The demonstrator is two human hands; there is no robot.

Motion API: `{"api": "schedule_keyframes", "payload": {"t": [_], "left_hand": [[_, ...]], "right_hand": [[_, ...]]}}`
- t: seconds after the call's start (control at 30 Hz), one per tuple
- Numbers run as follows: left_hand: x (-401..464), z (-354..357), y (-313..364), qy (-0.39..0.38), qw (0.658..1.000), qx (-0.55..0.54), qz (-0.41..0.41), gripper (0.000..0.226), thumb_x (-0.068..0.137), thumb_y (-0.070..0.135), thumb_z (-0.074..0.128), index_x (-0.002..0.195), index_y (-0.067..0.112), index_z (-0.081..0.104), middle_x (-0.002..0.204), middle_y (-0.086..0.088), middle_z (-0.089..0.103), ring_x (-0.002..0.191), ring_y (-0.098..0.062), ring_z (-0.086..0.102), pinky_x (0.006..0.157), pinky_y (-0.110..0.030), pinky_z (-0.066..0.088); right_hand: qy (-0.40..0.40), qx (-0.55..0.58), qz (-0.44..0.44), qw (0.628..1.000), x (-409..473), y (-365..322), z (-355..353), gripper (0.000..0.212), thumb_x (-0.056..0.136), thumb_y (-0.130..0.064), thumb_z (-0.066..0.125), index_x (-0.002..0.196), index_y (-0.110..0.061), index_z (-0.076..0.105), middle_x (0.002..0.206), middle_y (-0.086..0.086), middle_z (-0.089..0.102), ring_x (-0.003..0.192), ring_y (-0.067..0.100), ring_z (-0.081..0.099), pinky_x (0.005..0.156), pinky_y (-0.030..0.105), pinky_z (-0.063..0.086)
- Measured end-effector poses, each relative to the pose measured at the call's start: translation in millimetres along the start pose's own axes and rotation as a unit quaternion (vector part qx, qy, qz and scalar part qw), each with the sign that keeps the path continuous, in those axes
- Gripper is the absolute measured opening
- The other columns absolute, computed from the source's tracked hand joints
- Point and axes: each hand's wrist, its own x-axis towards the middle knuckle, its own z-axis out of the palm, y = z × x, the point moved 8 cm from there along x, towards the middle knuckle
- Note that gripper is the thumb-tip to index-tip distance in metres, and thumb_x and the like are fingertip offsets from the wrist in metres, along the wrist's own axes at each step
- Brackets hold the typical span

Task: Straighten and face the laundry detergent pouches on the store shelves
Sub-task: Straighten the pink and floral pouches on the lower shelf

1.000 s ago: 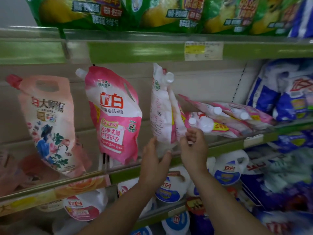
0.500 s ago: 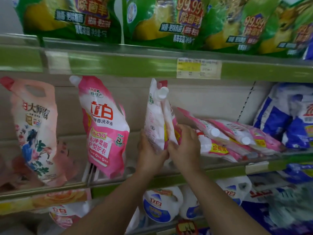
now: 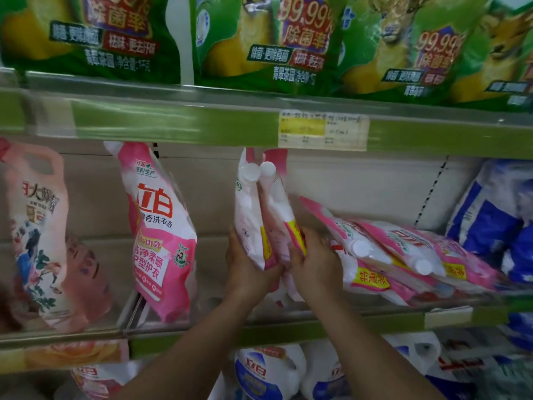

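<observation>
Left hand (image 3: 248, 272) and right hand (image 3: 314, 264) grip two upright pink detergent pouches (image 3: 259, 215); fallen pouches (image 3: 403, 255) lie at three o'clock.

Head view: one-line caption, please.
Both hands, left and right, hold two pink pouches upright beside a toppled stack.

Pink-and-white pouches (image 3: 259, 215), green-yellow bags (image 3: 259, 39), peach floral pouch (image 3: 37, 226), seemingly blue-white bags (image 3: 496, 215)
</observation>
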Motion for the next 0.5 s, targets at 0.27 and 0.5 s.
{"api": "schedule_keyframes", "payload": {"t": [0.27,0.5], "left_hand": [[-2,9,2,-0.010,0.997,0.075,0.024,0.108,0.071,0.032,0.077,0.151,0.036,0.005,0.155,0.006,0.024,0.140,-0.014,0.030,0.108,-0.028,0.031],[0,21,10,-0.012,0.998,0.060,0.025,0.075,0.078,0.042,0.071,0.136,0.051,0.025,0.130,0.012,0.051,0.117,-0.015,0.054,0.096,-0.041,0.050]], "right_hand": [[0.054,-0.038,-0.013,0.998,21,11,-16,0.043,0.095,-0.018,0.050,0.137,-0.021,0.047,0.112,0.006,0.067,0.102,0.030,0.062,0.081,0.037,0.052],[0.066,-0.061,-0.002,0.996,45,34,-32,0.037,0.096,-0.017,0.048,0.132,-0.010,0.052,0.110,0.017,0.066,0.098,0.038,0.061,0.076,0.039,0.050]]}}
